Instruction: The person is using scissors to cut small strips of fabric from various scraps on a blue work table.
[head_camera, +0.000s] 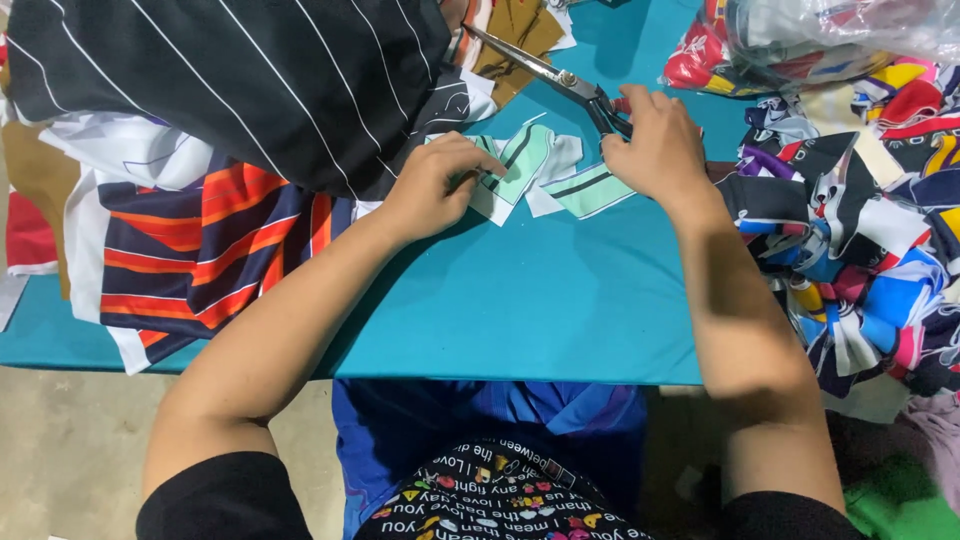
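Left hand (435, 185) pinches mint-and-white fabric strips (545, 172) mid-table (520, 300); right hand (655, 145) grips scissors (560, 75), blades parted, toward the far edge.

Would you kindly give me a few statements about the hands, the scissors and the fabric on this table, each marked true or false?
1. The right hand rests at the handles of the scissors. True.
2. The left hand lies on the mint-green and white fabric pieces. True.
3. The scissors' blades point toward the person. False: they point away, toward the far left of the table.
4. The table top is red. False: it is teal.
5. A heap of multicoloured fabric scraps lies to the right of the right hand. True.
6. The black cloth with thin white stripes lies under the right hand. False: it is at the far left.
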